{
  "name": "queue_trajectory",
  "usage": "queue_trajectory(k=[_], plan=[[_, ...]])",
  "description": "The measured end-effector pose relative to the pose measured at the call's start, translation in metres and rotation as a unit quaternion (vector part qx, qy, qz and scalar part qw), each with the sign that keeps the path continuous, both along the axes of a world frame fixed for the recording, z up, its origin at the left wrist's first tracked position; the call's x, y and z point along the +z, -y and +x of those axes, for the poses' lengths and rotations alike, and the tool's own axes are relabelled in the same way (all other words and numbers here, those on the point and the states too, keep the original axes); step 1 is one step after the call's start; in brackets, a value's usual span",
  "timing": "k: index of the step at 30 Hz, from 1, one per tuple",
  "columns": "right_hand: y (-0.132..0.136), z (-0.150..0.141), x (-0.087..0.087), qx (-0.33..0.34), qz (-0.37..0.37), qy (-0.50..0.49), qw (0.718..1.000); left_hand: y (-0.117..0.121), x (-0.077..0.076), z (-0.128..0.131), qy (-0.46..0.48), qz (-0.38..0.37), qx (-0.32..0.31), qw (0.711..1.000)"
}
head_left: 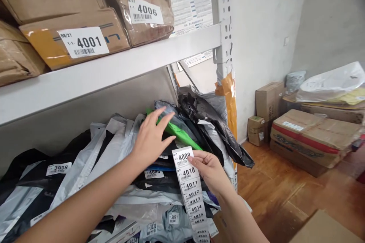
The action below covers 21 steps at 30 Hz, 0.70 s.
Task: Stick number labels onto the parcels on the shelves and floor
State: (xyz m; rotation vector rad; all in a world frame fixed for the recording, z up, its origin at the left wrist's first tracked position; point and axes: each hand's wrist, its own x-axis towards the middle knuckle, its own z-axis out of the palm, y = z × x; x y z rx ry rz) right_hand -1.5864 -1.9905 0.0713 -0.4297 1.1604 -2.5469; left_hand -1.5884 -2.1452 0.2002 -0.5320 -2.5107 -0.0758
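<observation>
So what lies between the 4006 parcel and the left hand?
In the head view, a white shelf beam, with grey wall showing below, lies between the parcel and left hand.

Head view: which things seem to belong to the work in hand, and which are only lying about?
Probably in the work:
- label strip, held in the right hand
- green bag, next to the left hand
- black bag beside it

Probably just lying about:
- large box on the floor
- small box by the wall
</observation>
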Motion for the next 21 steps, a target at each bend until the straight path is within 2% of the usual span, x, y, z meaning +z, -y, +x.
queue_trajectory(k=[1,3,5,7,9,11,15,17,21], plan=[[0.001,0.0,-0.001,-0.003,-0.002,0.004,1.0,0.004,0.005,-0.01,-0.015,-0.045,0.011,0.999],[0.0,-0.002,-0.005,-0.014,-0.009,0.011,1.0,0.015,0.011,-0.024,0.059,-0.145,0.016,0.988],[-0.002,-0.005,-0.011,-0.032,-0.025,0.019,0.999,0.029,0.011,-0.029,0.155,-0.237,-0.03,0.958],[-0.007,-0.01,-0.017,-0.043,-0.042,0.03,0.998,0.041,0.005,-0.022,0.174,-0.281,-0.097,0.939],[-0.013,-0.015,-0.021,-0.035,-0.049,0.038,0.997,0.049,-0.005,-0.009,0.134,-0.276,-0.143,0.941],[-0.016,-0.022,-0.024,-0.009,-0.052,0.045,0.998,0.055,-0.014,0.004,0.099,-0.265,-0.164,0.945],[-0.015,-0.045,-0.027,0.062,-0.084,0.085,0.991,0.063,-0.029,0.016,0.079,-0.273,-0.159,0.945],[-0.012,-0.06,-0.031,0.085,-0.133,0.122,0.98,0.065,-0.034,0.017,0.09,-0.269,-0.145,0.948],[-0.011,-0.087,-0.041,0.077,-0.252,0.172,0.949,0.067,-0.037,0.017,0.107,-0.238,-0.141,0.955]])
